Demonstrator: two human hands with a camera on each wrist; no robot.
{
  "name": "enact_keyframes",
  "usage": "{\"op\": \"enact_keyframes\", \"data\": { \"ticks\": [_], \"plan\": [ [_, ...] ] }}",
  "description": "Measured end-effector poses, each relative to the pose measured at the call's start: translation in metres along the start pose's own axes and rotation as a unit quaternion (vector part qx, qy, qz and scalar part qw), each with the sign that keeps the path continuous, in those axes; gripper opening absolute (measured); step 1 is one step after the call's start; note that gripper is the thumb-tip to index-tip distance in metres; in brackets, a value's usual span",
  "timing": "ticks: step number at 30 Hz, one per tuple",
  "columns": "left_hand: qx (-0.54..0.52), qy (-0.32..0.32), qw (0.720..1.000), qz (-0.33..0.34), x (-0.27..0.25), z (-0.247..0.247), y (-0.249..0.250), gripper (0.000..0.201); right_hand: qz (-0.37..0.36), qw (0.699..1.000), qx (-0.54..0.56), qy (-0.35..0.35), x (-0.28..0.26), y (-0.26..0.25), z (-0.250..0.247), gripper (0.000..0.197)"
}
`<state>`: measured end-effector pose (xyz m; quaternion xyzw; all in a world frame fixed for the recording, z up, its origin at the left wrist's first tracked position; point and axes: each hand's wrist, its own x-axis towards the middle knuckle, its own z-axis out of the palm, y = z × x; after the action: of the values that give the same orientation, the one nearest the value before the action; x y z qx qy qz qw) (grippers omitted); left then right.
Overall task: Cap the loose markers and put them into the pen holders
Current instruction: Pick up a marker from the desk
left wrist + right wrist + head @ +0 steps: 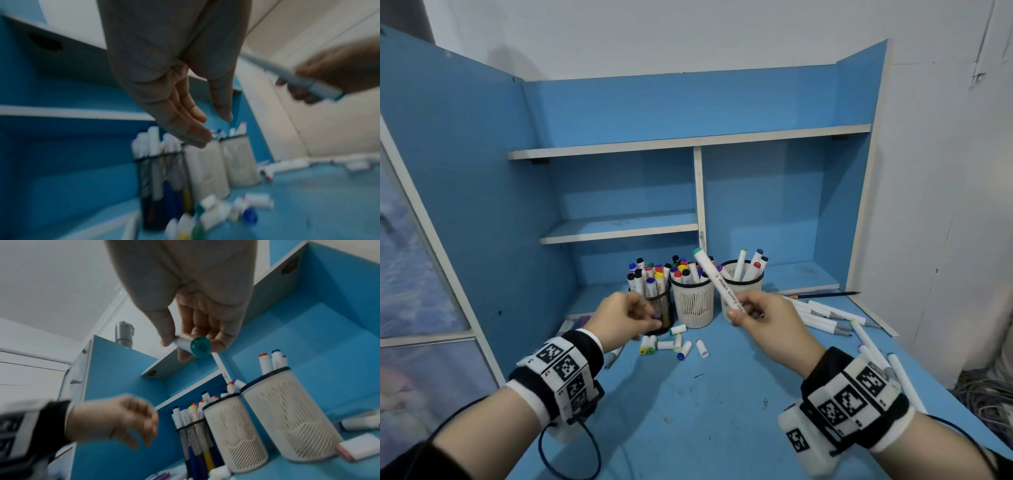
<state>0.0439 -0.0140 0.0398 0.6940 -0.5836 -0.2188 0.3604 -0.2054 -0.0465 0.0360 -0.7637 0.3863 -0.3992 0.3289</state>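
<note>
My right hand [741, 308] pinches the lower end of a white marker [714, 277], which slants up and left in front of the holders. The right wrist view shows its teal end cap [200, 346] between thumb and fingers. My left hand [643, 317] hovers with relaxed fingers [197, 123] and holds nothing, just above several loose caps [674, 344] on the desk. Behind them stand a black mesh holder [662, 308], a middle white holder [697, 305] and a right white holder [743, 277], all with capped markers in them.
Several uncapped white markers [825, 317] and a dark pencil [825, 294] lie on the blue desk [705, 411] at the right. More markers [578, 322] lie left of the black holder. Blue shelves [619, 229] rise behind the holders.
</note>
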Motion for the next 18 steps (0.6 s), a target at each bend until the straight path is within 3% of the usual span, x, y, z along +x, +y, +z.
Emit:
{"op": "enact_keyframes", "data": {
  "ticks": [3, 5, 8, 14, 18],
  "plan": [
    [0.134, -0.024, 0.99, -0.036, 0.022, 0.002, -0.041, 0.008, 0.0, 0.999, 0.002, 0.054, 0.012, 0.0, -0.008, 0.013],
    [0.188, -0.055, 0.979, -0.059, 0.032, 0.006, -0.061, 0.017, -0.002, 0.996, 0.019, 0.081, 0.018, -0.002, -0.012, 0.019],
    [0.229, -0.081, 0.967, -0.083, 0.042, 0.012, -0.076, 0.019, -0.011, 0.993, 0.031, 0.111, 0.025, -0.004, -0.017, 0.025],
    [0.303, -0.039, 0.947, -0.096, 0.051, 0.005, -0.084, 0.029, -0.021, 0.988, 0.033, 0.148, 0.038, -0.006, -0.026, 0.032],
    [0.334, -0.067, 0.932, -0.126, 0.052, -0.004, -0.089, 0.034, -0.031, 0.983, 0.056, 0.173, 0.054, -0.006, -0.029, 0.027]
  ]
}}
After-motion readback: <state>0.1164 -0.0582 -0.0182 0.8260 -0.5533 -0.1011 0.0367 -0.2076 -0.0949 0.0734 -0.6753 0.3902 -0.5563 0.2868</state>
